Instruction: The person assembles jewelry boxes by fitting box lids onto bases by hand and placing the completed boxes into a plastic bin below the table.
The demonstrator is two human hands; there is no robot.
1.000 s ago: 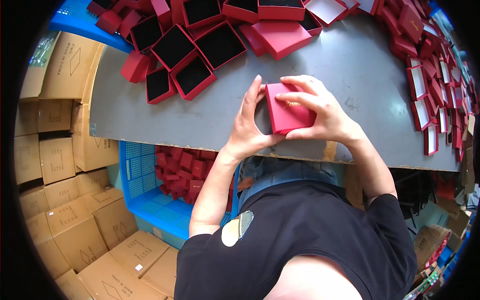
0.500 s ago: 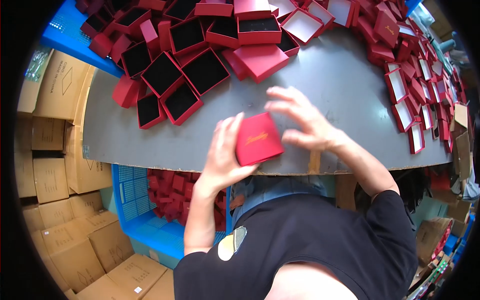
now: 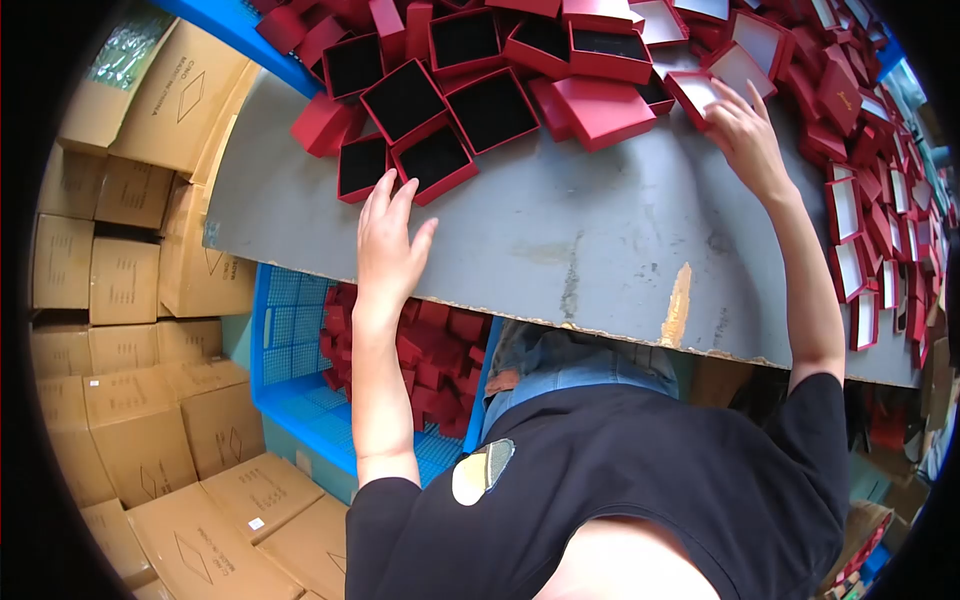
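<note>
My left hand [image 3: 390,245] reaches over the grey table with its fingers spread. Its fingertips are at the near edges of two open red box bases with black lining, one box base [image 3: 435,163] on the right and another box base [image 3: 361,166] on the left; whether they touch is unclear. Farther right, my right hand [image 3: 745,140] has its fingers apart over a red lid with a white inside [image 3: 692,97]. The fingers partly cover this lid, and a firm grip does not show. Neither hand visibly holds anything.
More black-lined bases [image 3: 492,108] are heaped at the back of the grey table [image 3: 600,240], with white-lined lids [image 3: 846,210] piled right. A blue crate [image 3: 300,390] below the table edge contains several closed red boxes [image 3: 435,350]. Cardboard cartons [image 3: 140,430] are stacked left.
The closed red box with gold lettering has left my left hand. Both hands have moved apart, left toward the black-lined bases, right toward the white-lined lids. The camera view has shifted.
</note>
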